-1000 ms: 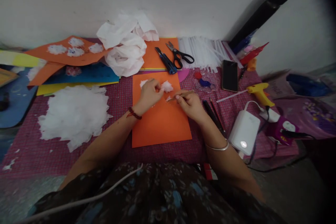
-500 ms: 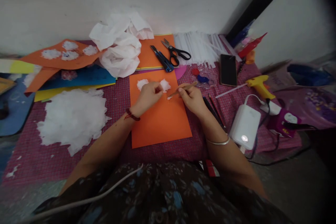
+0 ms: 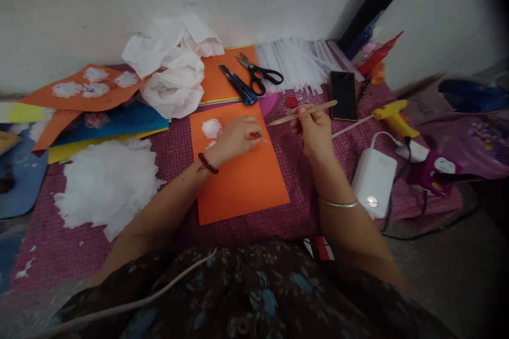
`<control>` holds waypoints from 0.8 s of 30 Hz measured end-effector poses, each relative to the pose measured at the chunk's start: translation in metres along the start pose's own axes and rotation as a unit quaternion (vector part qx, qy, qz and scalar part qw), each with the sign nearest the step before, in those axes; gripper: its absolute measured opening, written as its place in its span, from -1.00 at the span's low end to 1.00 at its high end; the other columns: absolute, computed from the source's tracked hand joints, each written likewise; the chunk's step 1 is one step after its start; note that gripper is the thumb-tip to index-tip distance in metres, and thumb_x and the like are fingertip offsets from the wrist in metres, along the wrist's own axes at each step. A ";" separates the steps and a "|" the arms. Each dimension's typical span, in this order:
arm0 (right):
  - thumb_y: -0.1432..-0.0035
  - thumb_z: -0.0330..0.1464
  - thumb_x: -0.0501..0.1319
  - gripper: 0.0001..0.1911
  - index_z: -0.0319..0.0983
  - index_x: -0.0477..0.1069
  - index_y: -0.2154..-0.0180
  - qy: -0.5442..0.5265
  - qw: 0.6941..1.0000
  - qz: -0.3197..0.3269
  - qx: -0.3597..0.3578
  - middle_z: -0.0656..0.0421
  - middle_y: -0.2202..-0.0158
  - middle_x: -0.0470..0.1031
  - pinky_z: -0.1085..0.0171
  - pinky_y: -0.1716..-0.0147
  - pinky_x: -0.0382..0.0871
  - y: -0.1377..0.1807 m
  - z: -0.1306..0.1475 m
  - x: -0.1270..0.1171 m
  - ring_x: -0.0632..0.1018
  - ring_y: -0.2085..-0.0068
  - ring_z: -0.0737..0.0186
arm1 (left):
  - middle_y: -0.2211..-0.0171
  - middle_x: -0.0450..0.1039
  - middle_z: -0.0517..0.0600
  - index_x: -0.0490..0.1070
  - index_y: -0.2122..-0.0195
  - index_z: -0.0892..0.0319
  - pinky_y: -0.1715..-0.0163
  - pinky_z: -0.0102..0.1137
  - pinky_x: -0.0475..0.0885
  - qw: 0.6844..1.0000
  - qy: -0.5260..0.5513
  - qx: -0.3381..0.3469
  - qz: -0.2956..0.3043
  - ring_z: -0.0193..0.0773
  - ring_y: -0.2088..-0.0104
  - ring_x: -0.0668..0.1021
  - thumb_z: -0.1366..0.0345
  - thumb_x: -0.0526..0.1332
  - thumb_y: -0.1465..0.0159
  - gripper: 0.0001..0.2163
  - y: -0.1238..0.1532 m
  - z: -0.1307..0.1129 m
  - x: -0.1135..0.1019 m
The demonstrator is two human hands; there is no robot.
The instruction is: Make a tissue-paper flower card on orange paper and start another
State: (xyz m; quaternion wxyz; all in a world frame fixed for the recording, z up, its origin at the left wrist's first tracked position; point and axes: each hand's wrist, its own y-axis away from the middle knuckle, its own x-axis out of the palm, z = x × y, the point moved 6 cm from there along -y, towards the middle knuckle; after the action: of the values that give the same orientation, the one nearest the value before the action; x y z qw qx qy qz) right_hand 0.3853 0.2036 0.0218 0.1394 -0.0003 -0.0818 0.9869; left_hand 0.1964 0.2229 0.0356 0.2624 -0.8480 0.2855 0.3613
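An orange paper sheet (image 3: 242, 190) lies in front of me, with a fluffy white paper tuft (image 3: 211, 128) near its upper left. Over the sheet's upper part is my left hand (image 3: 238, 140), fingers curled in a pinch; a tiny white scrap (image 3: 265, 140) shows at the fingertips. This hand hides part of the sheet and whatever lies beneath. My right hand (image 3: 317, 130) is closed on a flat wooden stick (image 3: 323, 107), raised beyond the sheet's right edge. The stick's narrow end points left toward my left hand.
A heap of white paper pieces (image 3: 105, 185) lies left, crumpled white paper (image 3: 175, 85) behind it. A blue cutter (image 3: 238, 85) and scissors (image 3: 260, 73) rest on orange paper. At right are a phone (image 3: 343, 95), yellow glue gun (image 3: 393, 117) and white power bank (image 3: 374, 181).
My right hand has lifted the wooden stick off the sheet and moved right and up. My left hand has shifted right, and the white scrap is now at its fingertips. The view has shifted slightly.
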 end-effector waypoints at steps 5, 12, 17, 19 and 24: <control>-0.23 -0.04 0.25 -0.66 -0.17 0.43 0.36 -0.002 1.000 0.025 0.013 0.29 0.59 0.36 0.40 0.64 0.21 -0.001 0.008 -0.006 0.34 0.62 0.44 | 0.45 0.39 -0.04 0.46 0.53 0.17 0.19 -0.31 0.34 0.987 -0.071 0.024 0.144 -0.23 0.33 0.46 0.46 0.29 -0.16 -0.87 -0.009 -0.001 0.008; -0.30 -0.26 0.21 -0.74 -0.24 0.40 0.42 0.008 0.988 0.123 0.096 0.31 0.65 0.34 0.45 0.66 0.20 0.009 0.002 0.020 0.33 0.66 0.48 | 0.36 0.47 0.03 0.54 0.39 0.21 0.18 -0.32 0.36 0.973 -0.125 0.043 0.191 -0.21 0.27 0.49 0.48 0.18 -0.21 -0.86 -0.004 -0.004 0.004; -0.31 -0.36 0.17 -0.78 -0.26 0.39 0.41 0.008 0.984 0.128 0.127 0.32 0.64 0.37 0.47 0.67 0.19 0.013 -0.004 0.030 0.33 0.68 0.50 | 0.34 0.48 0.04 0.55 0.38 0.21 0.22 -0.32 0.38 0.968 -0.158 0.039 0.189 -0.20 0.27 0.50 0.45 0.16 -0.25 -0.84 -0.002 -0.001 0.005; -0.32 -0.42 0.14 -0.79 -0.26 0.39 0.41 0.009 0.981 0.131 0.140 0.32 0.64 0.38 0.48 0.70 0.16 0.014 -0.006 0.032 0.32 0.69 0.51 | 0.34 0.49 0.04 0.54 0.39 0.23 0.24 -0.32 0.37 0.967 -0.174 0.034 0.184 -0.20 0.29 0.50 0.43 0.18 -0.25 -0.85 -0.001 0.000 0.006; -0.29 -0.50 0.11 -0.80 -0.27 0.38 0.40 0.018 0.978 0.135 0.159 0.32 0.65 0.38 0.49 0.73 0.09 0.016 -0.007 0.035 0.32 0.70 0.51 | 0.38 0.49 0.02 0.56 0.38 0.23 0.28 -0.35 0.35 0.969 -0.180 0.021 0.166 -0.24 0.32 0.49 0.42 0.21 -0.25 -0.87 0.000 0.000 0.005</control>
State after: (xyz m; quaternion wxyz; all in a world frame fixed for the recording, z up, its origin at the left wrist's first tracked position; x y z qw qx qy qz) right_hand 0.3470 0.1994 0.0130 0.0049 -0.0074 0.0793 0.9968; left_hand 0.1995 0.2215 0.0313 0.2635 -0.7039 0.3784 0.5403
